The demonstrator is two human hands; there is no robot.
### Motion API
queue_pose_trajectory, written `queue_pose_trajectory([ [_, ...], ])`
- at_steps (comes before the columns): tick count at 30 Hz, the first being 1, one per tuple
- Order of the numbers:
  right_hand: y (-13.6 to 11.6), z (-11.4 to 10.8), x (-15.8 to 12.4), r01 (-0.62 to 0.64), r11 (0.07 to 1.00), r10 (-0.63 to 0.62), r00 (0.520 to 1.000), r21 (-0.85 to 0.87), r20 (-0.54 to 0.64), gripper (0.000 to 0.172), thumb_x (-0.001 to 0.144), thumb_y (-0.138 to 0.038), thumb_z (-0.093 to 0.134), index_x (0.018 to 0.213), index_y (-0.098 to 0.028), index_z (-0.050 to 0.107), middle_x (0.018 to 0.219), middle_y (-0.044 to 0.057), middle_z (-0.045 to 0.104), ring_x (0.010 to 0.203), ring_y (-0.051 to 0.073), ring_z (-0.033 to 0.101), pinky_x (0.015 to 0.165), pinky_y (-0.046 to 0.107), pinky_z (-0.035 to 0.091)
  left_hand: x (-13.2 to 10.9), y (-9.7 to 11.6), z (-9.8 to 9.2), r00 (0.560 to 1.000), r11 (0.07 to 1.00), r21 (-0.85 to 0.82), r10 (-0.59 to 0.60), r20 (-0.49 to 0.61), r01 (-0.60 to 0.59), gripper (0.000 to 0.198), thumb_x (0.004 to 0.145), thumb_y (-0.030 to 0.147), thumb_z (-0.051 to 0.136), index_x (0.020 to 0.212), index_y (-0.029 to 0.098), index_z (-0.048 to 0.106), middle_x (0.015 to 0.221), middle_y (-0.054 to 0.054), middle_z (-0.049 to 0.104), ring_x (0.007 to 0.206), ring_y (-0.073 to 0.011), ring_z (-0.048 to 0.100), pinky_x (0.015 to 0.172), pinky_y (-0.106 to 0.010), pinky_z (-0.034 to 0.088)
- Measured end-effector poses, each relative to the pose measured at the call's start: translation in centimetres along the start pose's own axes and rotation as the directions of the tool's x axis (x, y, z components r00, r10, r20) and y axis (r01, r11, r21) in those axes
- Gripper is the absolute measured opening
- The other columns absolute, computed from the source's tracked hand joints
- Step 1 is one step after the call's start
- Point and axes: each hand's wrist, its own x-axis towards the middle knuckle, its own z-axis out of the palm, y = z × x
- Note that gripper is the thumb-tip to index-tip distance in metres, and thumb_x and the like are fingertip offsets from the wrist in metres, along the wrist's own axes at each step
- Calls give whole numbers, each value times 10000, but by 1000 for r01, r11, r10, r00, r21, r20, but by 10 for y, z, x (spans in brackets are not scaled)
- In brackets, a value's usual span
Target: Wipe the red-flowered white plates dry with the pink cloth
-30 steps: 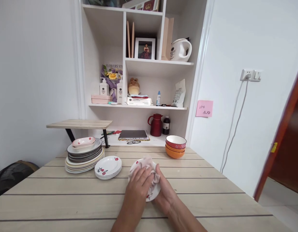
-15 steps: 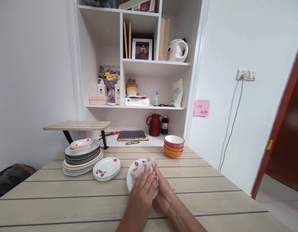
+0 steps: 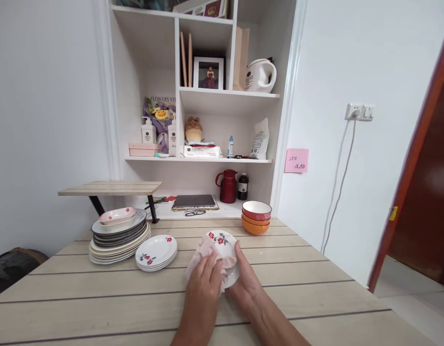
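While right fingers (image 3: 240,254) grip the plate (image 3: 229,249) — face up, flowers (image 3: 221,240) farthest — left fingers (image 3: 207,271) hold cloth (image 3: 203,249) against it

The left hand (image 3: 202,283) and the right hand (image 3: 247,286), at the lower centre of the frame, are ungloved, and the wrists (image 3: 256,305) are bare too. The forearms (image 3: 276,322) are likewise uncovered down to the bottom edge, where they are cut off. The fingers (image 3: 208,266) of the left hand look slim; the right thumb (image 3: 240,254) narrows towards its tip, and finer details are too small to tell
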Motion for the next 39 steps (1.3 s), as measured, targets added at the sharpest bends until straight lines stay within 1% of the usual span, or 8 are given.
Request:
queue_pose_trajectory([
  [5,5,6,-6,-86,996,86,996,25,-32,474,813,-532,631,972,-87,671,822,88,736,765,154,681,729,238,537,11,3,-9,989,977,-170,141,44,-132,304,936,110,385,1108,168,628,1261,-67,639,1205,-187,564,951,-346,541],
  [10,18,9,0,-47,998,47,999,37,23,533,878,-503,556,1181,-68,614,1029,123,725,907,172,676,819,266,523,12,-16,-1,1000,1000,11,0,9,0,292,921,149,443,1164,161,606,1311,-116,598,1235,-251,539,934,-432,539],
  [15,11,4,3,11,1000,-10,999,21,-43,575,854,-551,558,1182,-83,616,958,121,739,741,171,674,643,259,516,2,-12,2,994,988,123,-103,31,98,281,895,152,500,1154,138,606,1234,-133,643,1105,-268,624,874,-422,560],
  [18,3,1,1,21,1000,-22,999,-20,-50,608,835,-596,550,1131,-72,636,932,142,737,778,199,681,628,266,517,0,0,0,999,999,40,-36,22,36,245,896,133,489,1098,149,628,1140,-106,690,1012,-239,662,832,-381,577],
  [22,6,1,-1,-8,997,1,996,-75,-92,525,814,-542,621,1031,-66,667,827,106,735,711,164,672,629,235,515,4,3,-2,997,990,-125,70,26,-66,293,906,86,421,1101,164,625,1205,-85,665,1122,-208,616,892,-341,562],
  [25,18,6,0,16,997,-20,998,-81,-52,464,832,-468,636,1059,-64,664,887,110,738,791,173,683,720,249,519,7,-10,-1,999,983,-180,-11,33,17,289,919,150,448,1160,175,603,1265,-81,631,1185,-197,574,930,-335,546],
  [30,27,11,3,37,996,-39,999,-79,-24,460,847,-469,611,1094,-83,660,949,124,740,889,217,684,831,323,507,2,-28,4,969,969,-2,-248,-18,248,312,922,232,460,1195,157,591,1275,-116,616,1177,-253,570,919,-415,539],
  [39,3,12,-4,45,998,-50,992,-45,-120,568,860,-566,533,1062,-48,651,865,139,738,763,202,692,683,283,540,4,0,-6,998,996,-73,-52,37,54,209,922,226,476,1033,162,641,1052,-90,698,971,-222,652,822,-360,570],
])
